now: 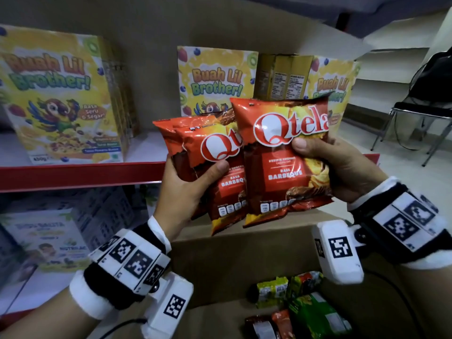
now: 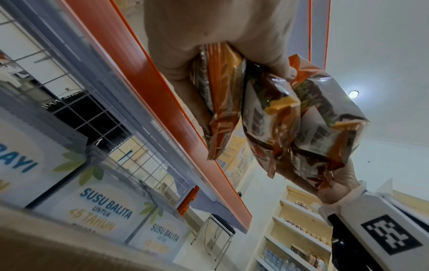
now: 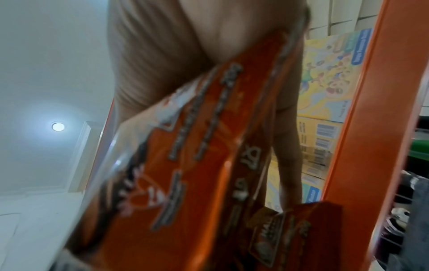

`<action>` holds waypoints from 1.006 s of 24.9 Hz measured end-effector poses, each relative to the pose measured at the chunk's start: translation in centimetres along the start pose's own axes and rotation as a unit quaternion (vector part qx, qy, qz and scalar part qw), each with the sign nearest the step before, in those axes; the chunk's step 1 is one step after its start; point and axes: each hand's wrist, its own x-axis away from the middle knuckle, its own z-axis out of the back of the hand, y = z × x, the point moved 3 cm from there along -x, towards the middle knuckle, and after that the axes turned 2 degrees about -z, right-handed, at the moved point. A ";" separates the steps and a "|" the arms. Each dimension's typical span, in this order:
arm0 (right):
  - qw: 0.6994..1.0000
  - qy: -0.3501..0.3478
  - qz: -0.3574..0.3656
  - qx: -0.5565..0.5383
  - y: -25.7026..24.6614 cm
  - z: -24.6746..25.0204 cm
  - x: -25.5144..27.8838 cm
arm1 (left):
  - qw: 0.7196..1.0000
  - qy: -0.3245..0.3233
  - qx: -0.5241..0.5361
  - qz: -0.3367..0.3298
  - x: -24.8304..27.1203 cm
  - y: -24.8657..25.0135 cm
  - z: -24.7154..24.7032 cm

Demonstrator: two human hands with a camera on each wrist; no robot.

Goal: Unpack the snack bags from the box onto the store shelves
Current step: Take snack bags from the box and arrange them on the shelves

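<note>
My left hand (image 1: 193, 174) grips a small stack of red Qtela barbecue snack bags (image 1: 208, 148), thumb pressed on the front one. My right hand (image 1: 325, 157) holds another red Qtela bag (image 1: 281, 152) upright, thumb across its front. Both bunches hang side by side above the cardboard box (image 1: 244, 255), in front of the red-edged shelf (image 1: 80, 174). The left wrist view shows my left hand (image 2: 232, 60) round the bags (image 2: 267, 110) from below. In the blurred right wrist view, the right-hand bag (image 3: 197, 165) fills the frame under my palm (image 3: 174, 45).
Yellow cereal boxes (image 1: 61, 94) stand on the red-edged shelf, with a bare stretch of white shelf (image 1: 151, 145) between them. Milk cartons (image 1: 51, 241) fill the shelf below. Several green and red snack packs (image 1: 293, 309) lie in the box. A black chair (image 1: 415, 111) stands at right.
</note>
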 end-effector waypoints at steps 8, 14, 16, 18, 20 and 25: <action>0.996 0.024 0.056 0.064 -0.3 0.7 -1.9 | 0.996 0.009 -0.075 -0.055 -2.9 0.6 0.5; 0.991 0.043 0.098 0.086 -1.8 0.2 -3.7 | 0.997 0.009 -0.080 -0.003 -3.9 2.0 0.4; 0.992 0.054 0.083 0.074 -3.9 -0.3 -4.4 | 0.995 0.030 -0.093 0.031 -4.9 4.3 0.4; 0.995 0.057 0.057 0.064 -6.0 -0.8 -4.7 | 0.992 0.046 -0.096 0.063 -5.6 6.6 0.2; 0.996 0.060 0.020 0.056 -8.9 -1.1 -4.9 | 0.990 0.046 -0.095 0.093 -6.6 9.1 -0.5; 0.994 0.061 -0.067 0.056 -18.8 -2.3 -4.0 | 0.983 0.046 -0.110 0.143 -8.8 17.7 -2.8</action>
